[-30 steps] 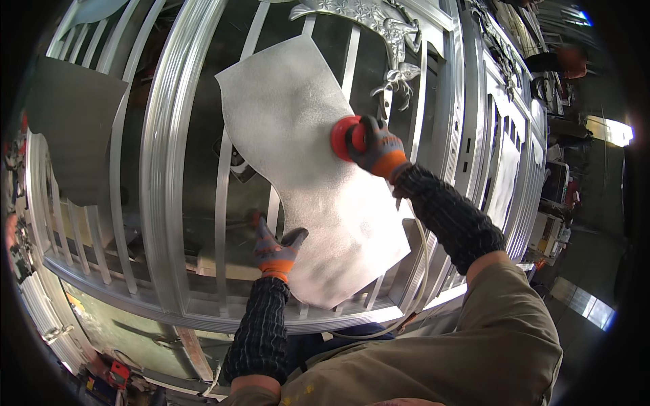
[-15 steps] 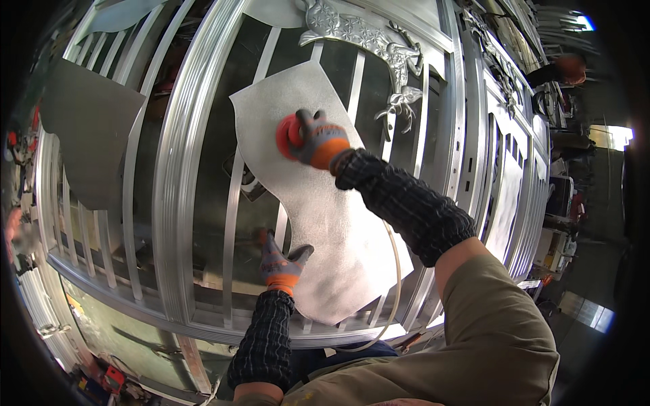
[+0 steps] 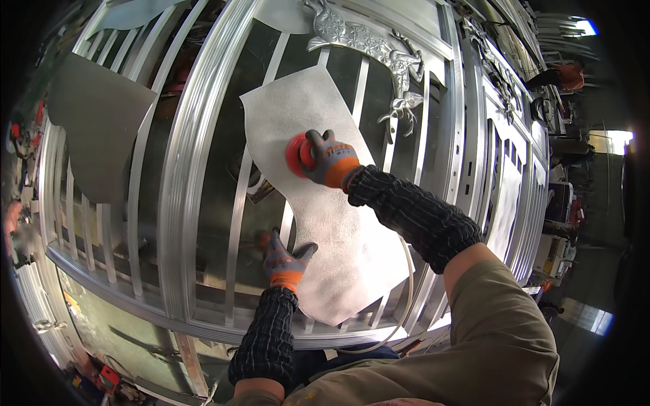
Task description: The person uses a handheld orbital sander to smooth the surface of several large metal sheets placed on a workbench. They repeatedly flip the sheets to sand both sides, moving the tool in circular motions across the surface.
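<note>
A pale, brushed metal sheet [image 3: 332, 237] with a curved left side lies across the bars of a silver metal frame [image 3: 177, 203]. My right hand [image 3: 330, 161], in a grey and orange glove, is closed on a round red sander [image 3: 296, 155]. The sander's disc rests on the upper part of the sheet. Beside the sheet's lower left edge is my left hand [image 3: 288, 262], gloved alike, its thumb and fingers spread and the thumb over the edge. Below my right forearm a pale hose [image 3: 410, 284] curves down toward me.
A silver deer ornament [image 3: 369, 40] is on the frame at the far side. To the left, a dark grey sheet [image 3: 101, 122] lies over more bars. Further panels [image 3: 504, 196] stand to the right. Another person's arm [image 3: 565, 76] shows at the upper right.
My right hand and the sander have slid down the sheet, toward me. The whole view has shifted slightly. My left hand stays at the sheet's edge.
</note>
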{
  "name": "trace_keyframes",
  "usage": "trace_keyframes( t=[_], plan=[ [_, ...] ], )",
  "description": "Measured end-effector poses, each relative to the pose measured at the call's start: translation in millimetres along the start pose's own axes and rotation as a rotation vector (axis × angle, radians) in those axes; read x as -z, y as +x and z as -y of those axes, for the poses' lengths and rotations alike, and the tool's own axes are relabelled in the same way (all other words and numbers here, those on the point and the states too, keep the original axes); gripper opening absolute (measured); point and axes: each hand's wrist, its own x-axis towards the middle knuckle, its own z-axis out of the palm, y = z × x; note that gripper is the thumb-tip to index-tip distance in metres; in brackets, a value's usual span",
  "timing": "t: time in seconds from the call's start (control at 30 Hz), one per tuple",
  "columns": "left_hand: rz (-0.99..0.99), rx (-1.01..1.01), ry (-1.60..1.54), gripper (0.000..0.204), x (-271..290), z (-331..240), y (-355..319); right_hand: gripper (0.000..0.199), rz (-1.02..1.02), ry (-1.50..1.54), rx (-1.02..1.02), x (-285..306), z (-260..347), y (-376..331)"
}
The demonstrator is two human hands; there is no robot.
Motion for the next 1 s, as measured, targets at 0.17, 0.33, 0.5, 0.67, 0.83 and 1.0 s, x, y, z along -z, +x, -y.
trace_keyframes(
  t=[0.17,0.33,0.5,0.67,0.83,1.0],
  plan=[
    [-0.094,-0.058,0.005,0.122,-21.0,15.1,-0.3,0.078,-0.202,0.155,-0.242,34.0,-45.0,36.7],
    [-0.085,-0.084,-0.028,0.122,-6.3,4.7,-0.2,0.077,-0.270,0.146,-0.204,-17.7,-28.3,-3.2],
    [-0.044,-0.071,-0.018,0.119,-11.2,32.8,10.9,0.074,-0.116,0.162,-0.075,-73.7,0.2,-120.1],
    [-0.219,-0.163,0.043,0.105,3.8,56.8,-63.3,0.087,0.061,0.075,-0.035,-112.7,-3.8,-218.1],
    [-0.174,-0.191,-0.402,0.086,-16.5,83.3,-165.1,0.077,-0.119,0.332,-0.167,-107.6,-18.9,-277.4],
    [0.059,-0.181,-0.586,0.059,-22.4,103.9,-219.9,0.059,-0.620,0.645,-0.140,-70.3,-31.4,-338.6]
  ],
)
